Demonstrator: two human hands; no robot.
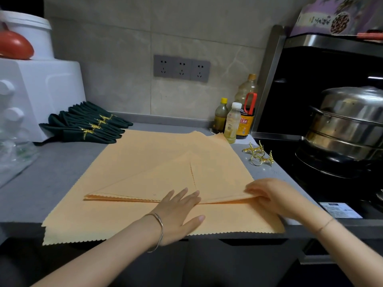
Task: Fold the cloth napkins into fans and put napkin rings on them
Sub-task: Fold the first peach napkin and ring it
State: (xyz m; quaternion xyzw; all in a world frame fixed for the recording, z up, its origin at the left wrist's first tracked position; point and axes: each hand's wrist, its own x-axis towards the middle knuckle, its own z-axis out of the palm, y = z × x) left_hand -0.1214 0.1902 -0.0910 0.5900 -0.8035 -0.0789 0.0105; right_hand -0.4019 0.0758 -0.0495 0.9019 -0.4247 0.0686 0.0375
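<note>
As left hand (176,212) presses, right (269,195) seemingly pinches napkin (155,179).

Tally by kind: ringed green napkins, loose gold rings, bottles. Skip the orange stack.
Ringed green napkins: 4
Loose gold rings: 3
Bottles: 4
Total: 11

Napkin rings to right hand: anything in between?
Only bare grey counter between the gold napkin rings and the right hand gripping the orange napkin, per the head view.
</note>
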